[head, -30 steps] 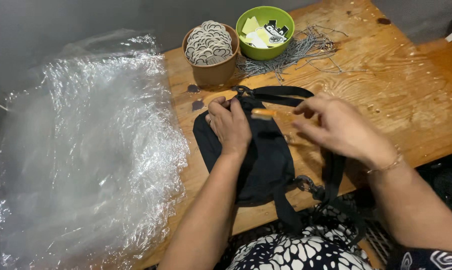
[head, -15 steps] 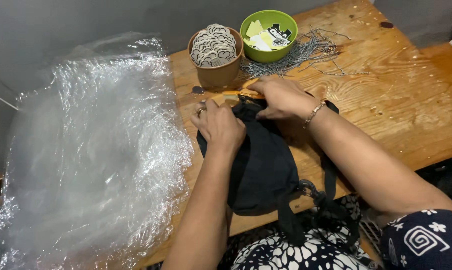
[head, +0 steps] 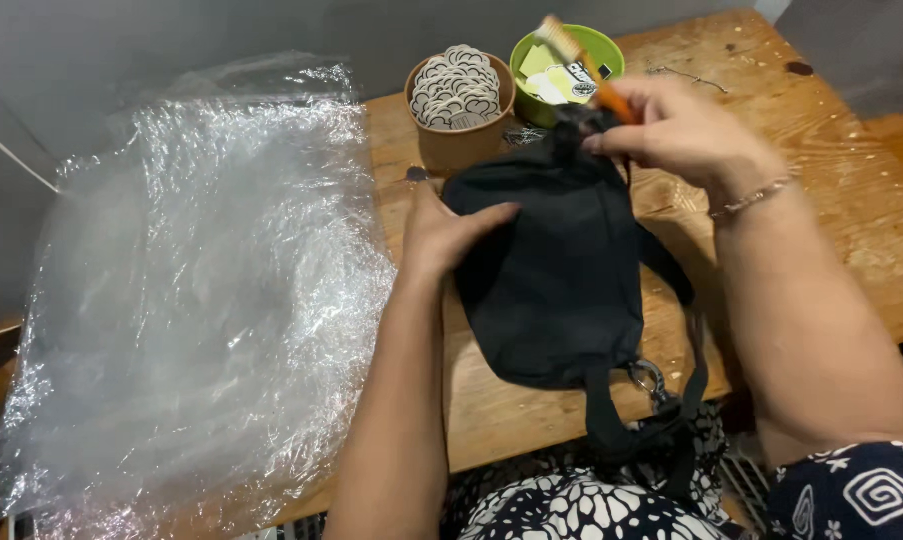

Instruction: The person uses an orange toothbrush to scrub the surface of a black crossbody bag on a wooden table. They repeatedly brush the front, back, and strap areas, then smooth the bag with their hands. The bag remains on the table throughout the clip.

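Hands work over a black fabric pouch bag (head: 556, 275) lying on the wooden table (head: 821, 200): left hand (head: 441, 235) presses flat and open on it, right hand (head: 686, 130) pinches an orange-handled brush (head: 583, 55) above its top edge, near the green bowl (head: 611, 50).

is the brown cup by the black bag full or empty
Full: the brown cup holds round patterned discs heaped above its rim.

Bare forearms, thin wrist bracelet (head: 749, 198), patterned navy sleeve (head: 851, 490)
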